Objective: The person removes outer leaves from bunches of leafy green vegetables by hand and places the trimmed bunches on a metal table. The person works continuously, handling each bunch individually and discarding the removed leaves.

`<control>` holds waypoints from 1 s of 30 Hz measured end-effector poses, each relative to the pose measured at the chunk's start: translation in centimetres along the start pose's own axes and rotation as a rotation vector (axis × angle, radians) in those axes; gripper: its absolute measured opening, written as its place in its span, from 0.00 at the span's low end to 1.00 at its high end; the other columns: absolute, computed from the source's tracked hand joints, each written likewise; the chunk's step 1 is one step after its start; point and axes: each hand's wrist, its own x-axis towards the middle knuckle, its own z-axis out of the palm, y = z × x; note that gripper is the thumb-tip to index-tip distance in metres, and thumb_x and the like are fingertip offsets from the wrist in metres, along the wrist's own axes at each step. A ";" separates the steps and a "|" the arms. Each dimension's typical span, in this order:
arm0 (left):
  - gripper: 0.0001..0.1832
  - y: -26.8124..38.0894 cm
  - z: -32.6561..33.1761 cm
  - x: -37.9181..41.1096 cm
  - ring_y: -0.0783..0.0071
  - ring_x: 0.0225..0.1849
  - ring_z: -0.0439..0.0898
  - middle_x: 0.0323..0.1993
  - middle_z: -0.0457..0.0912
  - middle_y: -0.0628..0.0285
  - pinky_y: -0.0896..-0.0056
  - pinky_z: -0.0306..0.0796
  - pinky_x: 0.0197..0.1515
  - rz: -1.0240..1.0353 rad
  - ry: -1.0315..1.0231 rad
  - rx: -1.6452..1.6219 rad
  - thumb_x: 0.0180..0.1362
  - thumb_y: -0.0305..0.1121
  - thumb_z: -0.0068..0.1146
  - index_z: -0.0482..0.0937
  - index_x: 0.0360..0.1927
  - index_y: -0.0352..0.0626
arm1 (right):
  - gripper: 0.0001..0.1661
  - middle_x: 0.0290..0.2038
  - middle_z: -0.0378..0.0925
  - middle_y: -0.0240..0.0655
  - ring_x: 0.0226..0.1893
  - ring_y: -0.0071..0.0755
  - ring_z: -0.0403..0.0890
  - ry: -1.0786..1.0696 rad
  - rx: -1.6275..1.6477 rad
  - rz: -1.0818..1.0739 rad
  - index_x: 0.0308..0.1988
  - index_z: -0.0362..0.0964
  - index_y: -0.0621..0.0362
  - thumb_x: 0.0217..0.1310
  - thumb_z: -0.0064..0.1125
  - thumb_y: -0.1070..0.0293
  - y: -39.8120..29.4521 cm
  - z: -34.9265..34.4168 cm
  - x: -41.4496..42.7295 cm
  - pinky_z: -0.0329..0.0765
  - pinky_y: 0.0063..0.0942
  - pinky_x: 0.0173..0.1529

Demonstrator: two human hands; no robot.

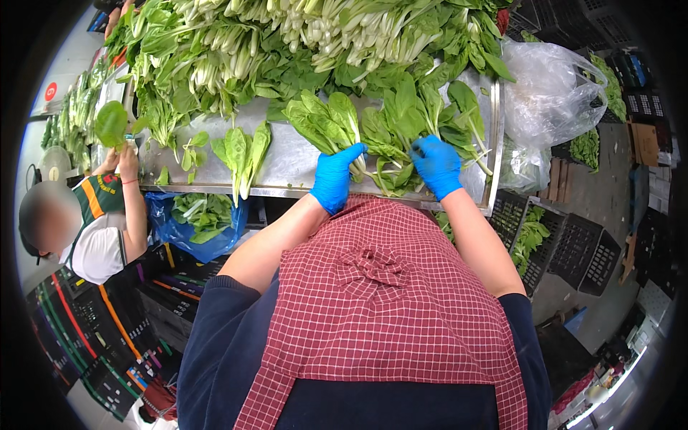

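Observation:
My left hand (337,174), in a blue glove, grips a bunch of leafy greens (327,121) by the stems near the front edge of the metal table (279,148). To its right my right hand (434,164), also gloved in blue, is over more loose greens (400,115); its fingertips are partly hidden, and whether they grip a stem cannot be told. A small separate bunch of greens (243,156) lies at the table's front edge, left of my hands. A large heap of greens with pale stems (322,32) covers the back of the table.
A blue plastic bag (236,228) holding leaves is below the table's edge at left. Another person (102,231) at far left handles a leaf. Clear plastic bags (553,97) are beside the table's right edge, with black crates (580,252) below them.

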 end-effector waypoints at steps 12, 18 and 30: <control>0.08 0.0 -0.1 -0.3 0.76 0.30 0.79 0.29 0.82 0.64 0.75 0.71 0.34 0.004 -0.009 0.005 0.56 0.30 0.62 0.83 0.35 0.37 | 0.14 0.36 0.79 0.35 0.27 0.27 0.82 -0.044 1.220 0.554 0.43 0.71 0.59 0.62 0.62 0.64 0.8 -0.4 -0.2 0.76 0.23 0.32; 0.09 -0.2 -0.6 -0.2 0.74 0.32 0.79 0.31 0.82 0.63 0.73 0.72 0.37 -0.021 -0.029 0.026 0.57 0.30 0.61 0.82 0.38 0.37 | 0.17 0.36 0.79 0.34 0.31 0.27 0.81 -0.079 1.407 0.626 0.49 0.70 0.58 0.61 0.60 0.70 0.8 -0.8 -0.7 0.78 0.23 0.33; 0.15 0.7 1.5 -1.1 0.72 0.41 0.81 0.39 0.83 0.61 0.70 0.74 0.43 -0.091 -0.177 0.067 0.57 0.30 0.62 0.79 0.48 0.38 | 0.13 0.37 0.80 0.36 0.32 0.26 0.81 -0.275 1.208 0.197 0.45 0.72 0.62 0.58 0.59 0.75 -6.8 -1.5 -3.1 0.80 0.26 0.39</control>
